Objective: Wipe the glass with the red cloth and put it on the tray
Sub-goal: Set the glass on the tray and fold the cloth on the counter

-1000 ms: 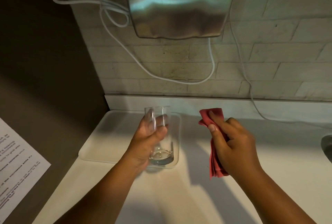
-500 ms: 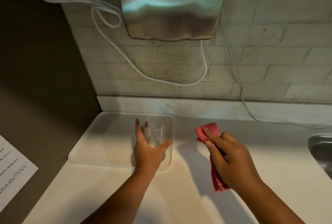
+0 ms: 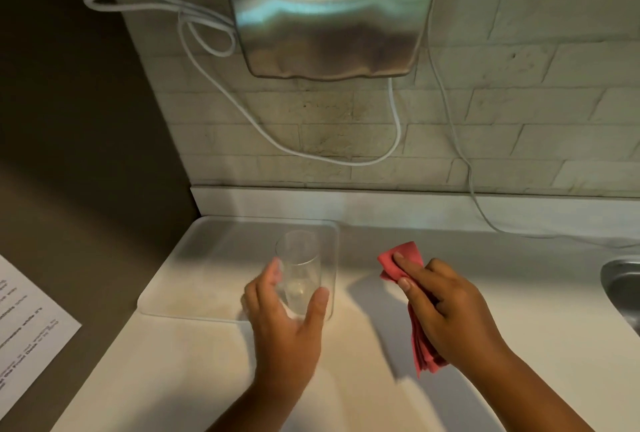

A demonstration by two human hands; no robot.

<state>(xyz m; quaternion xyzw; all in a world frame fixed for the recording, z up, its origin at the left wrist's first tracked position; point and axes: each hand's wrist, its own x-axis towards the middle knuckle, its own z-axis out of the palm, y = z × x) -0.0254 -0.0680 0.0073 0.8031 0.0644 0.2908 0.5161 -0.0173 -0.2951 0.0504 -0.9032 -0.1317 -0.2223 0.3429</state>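
A clear drinking glass (image 3: 298, 258) stands upright on the right part of the white tray (image 3: 214, 269), near its front right corner. My left hand (image 3: 285, 331) is just in front of the glass. Its fingers are spread on the left of the glass's lower part and its thumb on the right, loosely, without a firm hold. My right hand (image 3: 446, 310) is to the right of the tray above the counter, closed on the folded red cloth (image 3: 401, 253). The cloth sticks out above my fingers and hangs below my palm.
A steel hand dryer (image 3: 329, 12) hangs on the tiled wall above the tray, with white cables (image 3: 394, 127) looping down. A steel sink (image 3: 623, 289) edge shows at the far right. A printed sheet (image 3: 27, 324) lies at the left. The white counter (image 3: 346, 379) extends in front of the tray.
My left hand lowered the glass onto the tray, then loosened its hold and drew back a little. My right hand with the cloth stayed to the right.
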